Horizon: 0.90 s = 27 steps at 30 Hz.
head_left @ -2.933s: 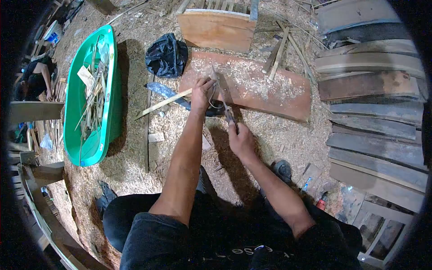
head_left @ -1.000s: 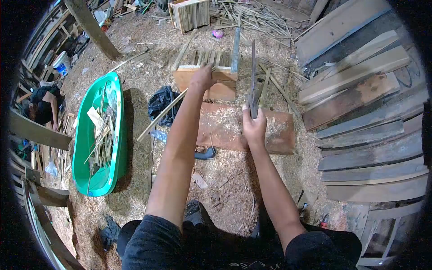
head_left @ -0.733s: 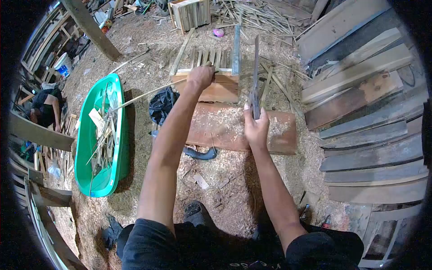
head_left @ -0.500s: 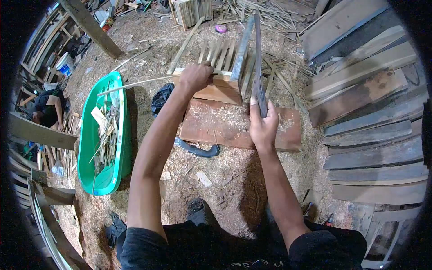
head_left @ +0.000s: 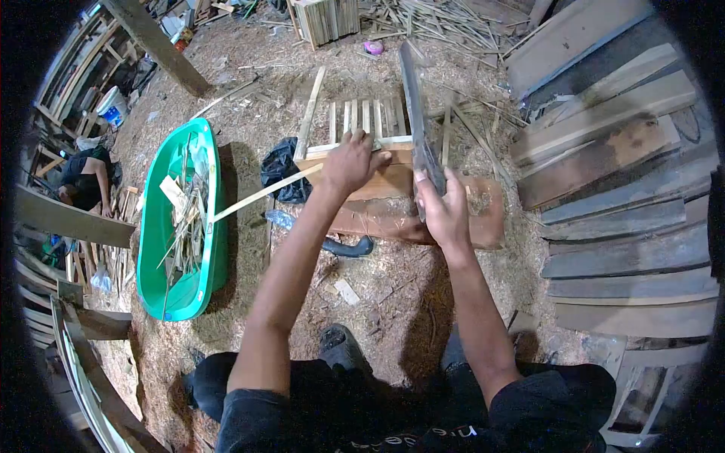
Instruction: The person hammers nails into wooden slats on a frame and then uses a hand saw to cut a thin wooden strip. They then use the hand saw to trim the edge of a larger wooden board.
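My left hand (head_left: 351,162) is closed over the near top edge of a slatted wooden crate (head_left: 385,181), its fingers bent across the rim. A thin pale wood strip (head_left: 268,194) runs from the crate's front, beside my left wrist, down left to the rim of a green plastic tub (head_left: 215,257). In my right hand (head_left: 444,208) is a long, flat, dark grey blade (head_left: 415,106), upright along the crate's right side, thumb on its near face. Under the crate lies a reddish-brown board (head_left: 483,219) strewn with shavings.
Wood scraps (head_left: 181,219) fill part of the tub. A black plastic bag (head_left: 281,167) and a dark curved object (head_left: 349,246) lie nearby. Planks (head_left: 627,264) line the right side; bundled slats (head_left: 326,21) and a pink item (head_left: 373,47) are beyond. Another person (head_left: 87,177) crouches far left.
The crate has turned counterclockwise and come nearer, my left hand moving with it. The pale strip's outer end has swung down and right. The blade has shifted left and shows more of its flat face.
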### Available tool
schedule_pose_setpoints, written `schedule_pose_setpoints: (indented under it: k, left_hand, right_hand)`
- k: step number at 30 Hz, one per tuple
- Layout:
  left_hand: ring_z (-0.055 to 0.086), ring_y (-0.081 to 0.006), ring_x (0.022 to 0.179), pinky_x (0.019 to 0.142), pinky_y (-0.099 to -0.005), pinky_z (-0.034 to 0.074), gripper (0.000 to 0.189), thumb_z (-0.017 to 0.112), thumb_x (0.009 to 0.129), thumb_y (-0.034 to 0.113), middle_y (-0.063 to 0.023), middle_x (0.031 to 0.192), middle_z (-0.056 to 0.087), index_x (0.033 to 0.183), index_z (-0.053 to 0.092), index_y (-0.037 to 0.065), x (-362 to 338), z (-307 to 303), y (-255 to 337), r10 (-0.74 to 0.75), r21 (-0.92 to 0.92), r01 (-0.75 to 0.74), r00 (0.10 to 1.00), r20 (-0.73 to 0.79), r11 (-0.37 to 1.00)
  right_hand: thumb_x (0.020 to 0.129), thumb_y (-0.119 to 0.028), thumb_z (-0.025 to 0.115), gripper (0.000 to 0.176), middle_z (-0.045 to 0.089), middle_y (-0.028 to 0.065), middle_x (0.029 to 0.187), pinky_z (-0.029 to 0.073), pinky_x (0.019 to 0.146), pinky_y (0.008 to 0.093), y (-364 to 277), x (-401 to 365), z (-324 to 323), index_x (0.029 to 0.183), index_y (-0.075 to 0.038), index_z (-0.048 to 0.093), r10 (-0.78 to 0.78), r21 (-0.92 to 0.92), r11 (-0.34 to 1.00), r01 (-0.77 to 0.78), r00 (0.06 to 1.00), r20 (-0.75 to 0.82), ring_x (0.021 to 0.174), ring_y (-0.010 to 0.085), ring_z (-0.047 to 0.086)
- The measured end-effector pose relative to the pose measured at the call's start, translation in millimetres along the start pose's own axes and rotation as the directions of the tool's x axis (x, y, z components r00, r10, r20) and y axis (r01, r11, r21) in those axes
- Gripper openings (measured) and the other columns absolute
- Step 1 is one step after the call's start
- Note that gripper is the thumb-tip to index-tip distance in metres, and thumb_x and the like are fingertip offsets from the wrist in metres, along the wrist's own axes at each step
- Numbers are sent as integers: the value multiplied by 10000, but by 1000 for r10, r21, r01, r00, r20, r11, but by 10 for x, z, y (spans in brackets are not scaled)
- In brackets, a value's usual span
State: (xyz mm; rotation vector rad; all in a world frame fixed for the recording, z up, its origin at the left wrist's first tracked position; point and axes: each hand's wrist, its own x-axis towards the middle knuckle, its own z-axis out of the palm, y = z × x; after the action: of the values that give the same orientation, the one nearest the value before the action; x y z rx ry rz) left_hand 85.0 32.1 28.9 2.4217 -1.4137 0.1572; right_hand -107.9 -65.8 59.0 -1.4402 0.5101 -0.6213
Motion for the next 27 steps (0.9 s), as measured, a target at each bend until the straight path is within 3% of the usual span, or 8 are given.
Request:
schedule_pose_setpoints:
  k: [5,6,11,14,17,18,22,27]
  left_hand:
    - [564,-449,1039,947,-500,450,378,486,993,244,-249,1056,614,1250,567,-22,182,31,-176,-24,-64,18,996,-88,998]
    - [584,-437,1007,896,-497,467,336,519,977,231,-249,975,633,1184,578,-28,231,5,-227,-7,-97,-10,985,-171,995]
    - [593,-452,860,811,-515,477,179,581,901,155,-233,884,644,954,587,-16,315,116,-323,-113,-472,69,991,-66,879]
    - [594,-422,834,783,-481,482,145,595,891,142,-196,855,642,856,626,4,244,53,-277,-95,-385,2,970,-224,923]
    - [602,-376,852,783,-436,479,118,614,876,137,-174,891,665,903,677,41,219,147,-338,-107,-372,5,962,-252,928]
    - [612,-335,923,845,-429,453,157,622,860,128,-145,921,685,975,717,80,197,252,-378,-131,-338,84,984,-120,938]
    - [597,-310,1082,962,-499,376,291,636,805,86,-108,973,691,1085,712,105,21,274,-290,-152,-361,69,966,-208,930]
    - [616,-326,1035,895,-469,415,460,622,731,33,-129,1053,686,1184,663,99,-78,234,-467,-28,-425,-52,983,-181,904]
  right_hand:
    - [967,-264,634,237,563,-33,721,375,543,226,105,211,103,993,-29,618,33,95,995,-37,998,51,618,39,484]
    - [968,-237,627,206,542,-37,704,368,524,220,94,275,128,982,-33,606,59,98,993,-65,996,68,592,39,466]
    - [968,-188,615,152,486,-47,662,347,482,212,-53,608,231,956,-38,592,159,24,987,-161,985,73,538,37,428]
    - [955,-183,626,162,473,-51,673,352,494,213,-273,779,318,969,-25,592,236,7,971,-237,970,55,538,48,415]
    - [957,-211,625,199,486,-48,659,361,487,227,-227,795,367,973,-14,595,218,-27,976,-218,975,32,534,58,442]
    - [960,-234,621,223,501,-46,631,364,473,240,-154,716,355,973,-12,603,181,-68,981,-180,983,21,524,61,469]
    - [962,-246,617,246,553,-24,665,427,526,282,-118,193,397,1020,-7,605,167,-123,978,-170,985,-35,570,92,528]
    - [964,-246,617,245,568,11,764,432,613,262,-69,-256,524,997,-4,589,210,-115,967,-228,965,-155,705,86,539]
